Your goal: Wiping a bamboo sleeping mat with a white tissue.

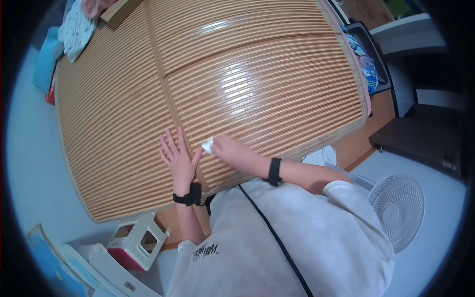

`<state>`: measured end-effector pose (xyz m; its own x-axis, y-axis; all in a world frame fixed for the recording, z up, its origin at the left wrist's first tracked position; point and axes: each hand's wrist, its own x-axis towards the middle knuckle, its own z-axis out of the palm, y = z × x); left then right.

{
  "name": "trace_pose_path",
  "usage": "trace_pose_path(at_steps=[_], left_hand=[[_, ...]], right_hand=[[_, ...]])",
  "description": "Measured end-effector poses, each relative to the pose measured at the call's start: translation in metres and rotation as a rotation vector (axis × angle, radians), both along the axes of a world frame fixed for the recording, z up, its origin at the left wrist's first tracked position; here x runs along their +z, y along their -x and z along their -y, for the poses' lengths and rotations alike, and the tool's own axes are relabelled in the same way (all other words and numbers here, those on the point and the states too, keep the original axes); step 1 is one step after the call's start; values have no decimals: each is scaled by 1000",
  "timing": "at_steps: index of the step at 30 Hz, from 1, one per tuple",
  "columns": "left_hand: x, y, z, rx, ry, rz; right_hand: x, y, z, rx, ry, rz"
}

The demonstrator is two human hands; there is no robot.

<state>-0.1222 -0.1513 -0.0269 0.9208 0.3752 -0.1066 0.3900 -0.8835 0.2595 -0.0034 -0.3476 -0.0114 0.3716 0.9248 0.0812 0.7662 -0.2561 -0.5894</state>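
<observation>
A bamboo-slat mat (259, 122) with fabric-bound edges and folding seams covers the bed before me. My left hand (180, 159) lies on it with the fingers spread, palm down across the brown seam band (172, 107). It holds nothing. Just to its right, my right hand (228, 152) is closed around a crumpled white tissue or cloth (208, 146), whose end sticks out towards my left thumb. The right hand is slightly blurred, and its fingertips are partly hidden. Each wrist wears a black strap.
Clothes (78, 31) and a cardboard box (120, 12) lie at the far left. An open suitcase (371, 59) stands beyond the right edge. A white fan (396, 213) is at my right, near dark shelving (415, 143). A white plastic stool (139, 241) stands at lower left. A black cable (272, 230) crosses my shirt.
</observation>
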Motion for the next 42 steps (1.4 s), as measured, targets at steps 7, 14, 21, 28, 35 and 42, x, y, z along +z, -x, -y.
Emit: trace_pose_path(at_steps=[7,14,21,28,35,42], left_hand=[[-2,3,-1,-8,-19,17],[-1,1,-2,13,-43,24],[-11,6,1,34,-63,66],[-2,4,3,27,-44,42],[2,2,-2,41,-23,-6],[-1,6,1,18,-11,-34]], right_hand=[[19,-128,92,-334,115,13],[-5,-80,18,-309,-36,83],[12,-5,60,58,76,-232],[8,-196,44,-502,31,168],[9,-74,-3,-24,76,90],[16,-65,103,95,61,-95]])
